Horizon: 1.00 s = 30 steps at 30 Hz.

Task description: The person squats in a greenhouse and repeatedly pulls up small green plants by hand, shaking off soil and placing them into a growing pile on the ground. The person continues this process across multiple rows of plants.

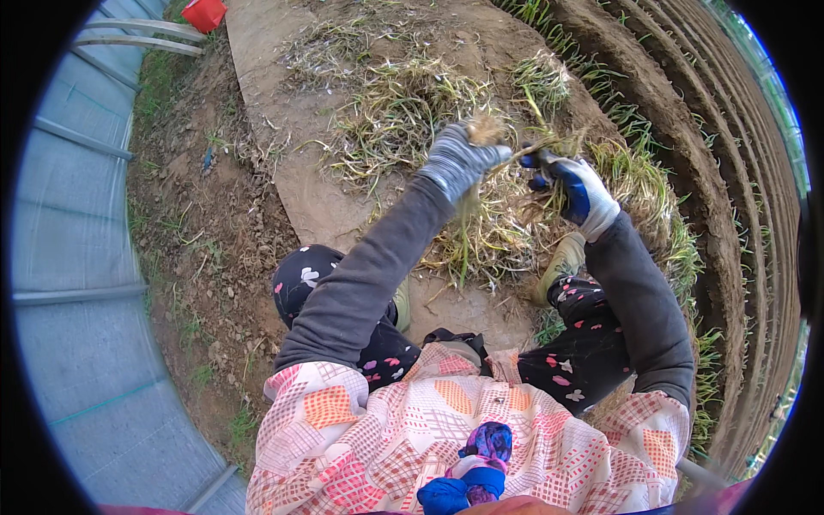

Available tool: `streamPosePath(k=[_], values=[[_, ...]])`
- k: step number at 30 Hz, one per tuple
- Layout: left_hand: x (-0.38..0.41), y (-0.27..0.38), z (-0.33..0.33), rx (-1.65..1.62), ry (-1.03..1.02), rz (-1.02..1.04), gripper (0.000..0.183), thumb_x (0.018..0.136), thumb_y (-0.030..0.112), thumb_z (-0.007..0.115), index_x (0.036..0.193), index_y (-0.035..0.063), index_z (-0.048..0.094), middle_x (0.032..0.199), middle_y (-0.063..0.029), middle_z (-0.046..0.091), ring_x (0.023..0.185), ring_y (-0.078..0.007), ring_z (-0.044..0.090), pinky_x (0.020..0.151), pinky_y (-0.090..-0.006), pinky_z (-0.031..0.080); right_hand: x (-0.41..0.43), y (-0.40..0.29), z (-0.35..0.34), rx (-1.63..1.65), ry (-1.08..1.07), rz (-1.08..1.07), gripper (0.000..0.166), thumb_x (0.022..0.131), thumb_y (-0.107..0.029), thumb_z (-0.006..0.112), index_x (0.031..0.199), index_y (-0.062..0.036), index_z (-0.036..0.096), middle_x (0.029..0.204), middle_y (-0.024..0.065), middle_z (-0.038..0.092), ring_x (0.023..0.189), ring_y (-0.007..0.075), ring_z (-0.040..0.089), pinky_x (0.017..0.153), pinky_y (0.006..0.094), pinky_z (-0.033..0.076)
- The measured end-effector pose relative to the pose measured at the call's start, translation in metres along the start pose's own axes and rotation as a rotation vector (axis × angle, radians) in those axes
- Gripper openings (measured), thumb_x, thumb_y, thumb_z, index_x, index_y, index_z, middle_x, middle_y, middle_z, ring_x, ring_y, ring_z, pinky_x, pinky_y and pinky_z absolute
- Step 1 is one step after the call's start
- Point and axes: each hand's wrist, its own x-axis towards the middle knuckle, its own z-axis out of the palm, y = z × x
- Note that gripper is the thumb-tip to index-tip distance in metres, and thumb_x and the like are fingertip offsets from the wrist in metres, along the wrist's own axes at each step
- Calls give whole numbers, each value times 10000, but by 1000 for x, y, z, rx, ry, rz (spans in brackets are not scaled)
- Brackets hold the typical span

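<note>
My left hand, in a grey striped glove, grips a bunch of onion-like plants. Its tan, matted roots stick up past the thumb, and green leaves hang below the fist. To its right is my right hand, in a white glove with blue-coated fingers. Withered plant strands are caught between those fingers and the palm. A few strands stretch across the small gap between the hands. Beneath them lies a loose heap of green and yellowed plants on the ground.
Bundled plants lie right of my hands, beside long soil ridges with green shoots. A plastic greenhouse wall curves along the left. A red container stands at the far left. My boots flank the heap's near side.
</note>
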Motion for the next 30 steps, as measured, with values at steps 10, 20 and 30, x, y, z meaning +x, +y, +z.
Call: streamPosePath(k=[10,20,30], values=[[3,10,-11,348,-14,1,357,716,167,637,1054,84,559,1097,-145,535,1026,-233,496,914,-301,384,7,1,-17,188,36,-6,275,865,-146,440,1088,15,455,948,93,581,697,155,568,662,277,499],[-4,19,1,702,-130,95,323,838,294,474,1066,76,544,1092,-57,543,971,-214,515,869,-276,409,6,6,10,261,-57,-35,325,880,-180,414,1136,16,448,1134,111,515,982,224,531,833,343,457],[6,-19,31,206,-48,35,308,694,124,684,953,-6,578,829,-79,622,746,-176,583,701,-287,468,11,19,11,271,25,69,239,881,-187,415,1044,-28,487,894,85,586,773,196,591,684,311,506]])
